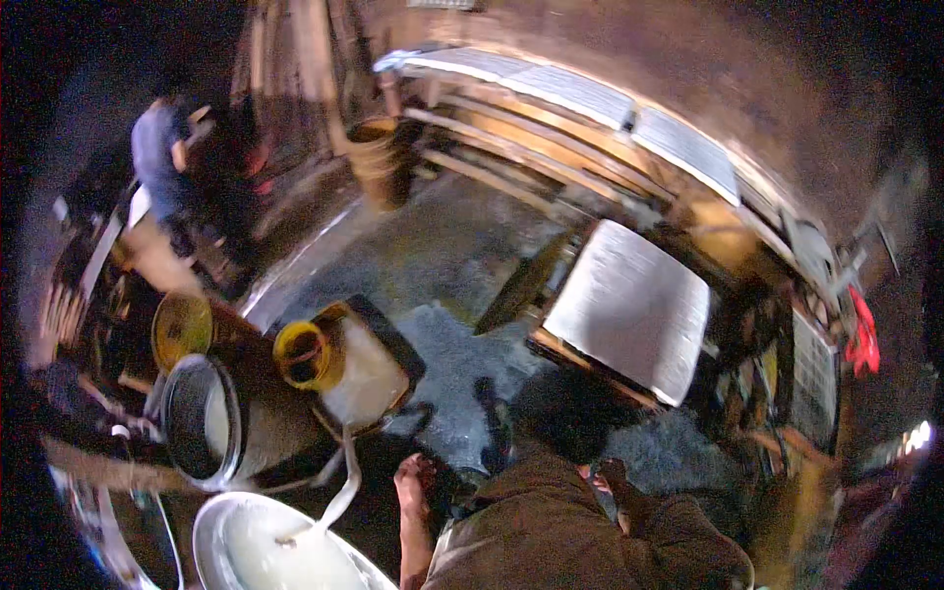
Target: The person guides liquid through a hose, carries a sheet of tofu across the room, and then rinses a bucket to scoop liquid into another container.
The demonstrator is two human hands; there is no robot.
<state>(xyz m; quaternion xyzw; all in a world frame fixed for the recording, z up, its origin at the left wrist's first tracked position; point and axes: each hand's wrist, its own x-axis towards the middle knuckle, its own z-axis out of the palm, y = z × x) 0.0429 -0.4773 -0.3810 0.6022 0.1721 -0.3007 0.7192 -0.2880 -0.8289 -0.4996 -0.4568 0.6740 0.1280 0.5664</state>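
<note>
My left hand (415, 474) hangs at the left of my body with its fingers curled in and nothing visible in them. Close to it on the left, a large white basin (208, 521) holds milky liquid. A pale curved strand (346, 482), either a spout or a stream, runs from a box of whitish liquid (364, 379) down into this basin. My right hand (612, 477) is low in front of my body, partly blurred, so its grip is unclear. Neither hand touches the containers.
A yellow bucket (303, 356) rests at the box's edge, beside a large metal drum (202, 423) and a yellow-rimmed drum (182, 329). Ahead right stands a white-topped table (629, 305). A wooden bench (531, 138) carries flat trays (570, 93). Another person (159, 162) stands far left.
</note>
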